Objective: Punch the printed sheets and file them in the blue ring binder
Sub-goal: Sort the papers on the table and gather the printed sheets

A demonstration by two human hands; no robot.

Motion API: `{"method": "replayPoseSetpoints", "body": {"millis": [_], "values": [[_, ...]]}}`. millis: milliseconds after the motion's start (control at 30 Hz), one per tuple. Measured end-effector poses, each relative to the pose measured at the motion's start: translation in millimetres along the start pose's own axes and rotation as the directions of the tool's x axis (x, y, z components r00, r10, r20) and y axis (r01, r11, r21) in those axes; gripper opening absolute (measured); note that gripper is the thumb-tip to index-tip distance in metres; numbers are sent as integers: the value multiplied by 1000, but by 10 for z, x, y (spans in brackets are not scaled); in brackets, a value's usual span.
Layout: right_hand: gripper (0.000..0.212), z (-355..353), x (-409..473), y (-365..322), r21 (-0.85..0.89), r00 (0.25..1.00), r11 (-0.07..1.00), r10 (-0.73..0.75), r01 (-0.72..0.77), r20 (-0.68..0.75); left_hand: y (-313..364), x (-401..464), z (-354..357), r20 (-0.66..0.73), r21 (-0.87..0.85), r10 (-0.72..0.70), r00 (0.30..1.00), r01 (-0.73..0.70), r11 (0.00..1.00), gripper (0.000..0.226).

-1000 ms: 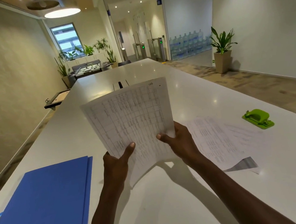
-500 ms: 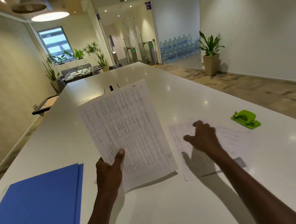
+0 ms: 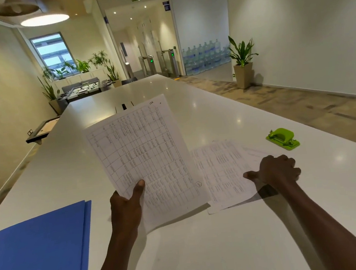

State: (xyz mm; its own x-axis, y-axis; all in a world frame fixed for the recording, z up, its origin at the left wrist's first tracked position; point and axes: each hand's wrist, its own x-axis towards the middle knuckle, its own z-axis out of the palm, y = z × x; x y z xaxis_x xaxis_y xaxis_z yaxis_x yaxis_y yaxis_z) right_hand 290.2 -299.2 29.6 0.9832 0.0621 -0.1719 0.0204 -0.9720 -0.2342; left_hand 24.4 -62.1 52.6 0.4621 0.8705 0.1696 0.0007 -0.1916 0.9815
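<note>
A long white table (image 3: 184, 254) runs from the bottom of the frame up toward the centre, in an office room with pale walls, a window at the upper left and a potted plant (image 3: 242, 63) against the wall at the upper right.

In the head view, the left hand (image 3: 126, 205), at centre frame, grips a printed sheet (image 3: 146, 157) by its lower left edge, thumb curled over the front; the sheet is lifted and tilted, its table of print facing the camera. The right hand (image 3: 277, 170), at centre right, has its fingers curled and its thumb stretched out to the left, gripping the right side of a second set of printed sheets (image 3: 222, 172) that lies on the table, its near edge slightly lifted. A green hole punch (image 3: 283, 139) sits on the table just above and to the right of that hand, apart from it. The blue ring binder (image 3: 38, 255) lies closed at the lower left of the frame.
</note>
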Motion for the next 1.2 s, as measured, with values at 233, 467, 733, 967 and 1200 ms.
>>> {"method": "replayPoseSetpoints", "body": {"millis": [233, 467, 733, 967, 1200], "values": [[78, 80, -140, -275, -116, 988, 981, -149, 154, 51, -28, -25, -72, -14, 5, -12, 1000, 12, 1000, 42], [99, -33, -3, -473, -11, 931, 938, -345, 346, -123, -28, 48, -200, -50, -3, -16, 999, 16, 1000, 43], [103, 23, 183, -565, -122, 907, 900, -409, 419, 100, -93, 85, -243, -56, -16, -6, 998, 5, 1000, 36], [114, -30, 225, -672, -148, 925, 918, -344, 368, 164, -169, 65, -228, -62, -38, -32, 998, 29, 999, 40], [109, 11, 305, -667, -51, 940, 942, -324, 331, 106, -151, 53, -310, -79, -45, -32, 996, 28, 999, 36]]}}
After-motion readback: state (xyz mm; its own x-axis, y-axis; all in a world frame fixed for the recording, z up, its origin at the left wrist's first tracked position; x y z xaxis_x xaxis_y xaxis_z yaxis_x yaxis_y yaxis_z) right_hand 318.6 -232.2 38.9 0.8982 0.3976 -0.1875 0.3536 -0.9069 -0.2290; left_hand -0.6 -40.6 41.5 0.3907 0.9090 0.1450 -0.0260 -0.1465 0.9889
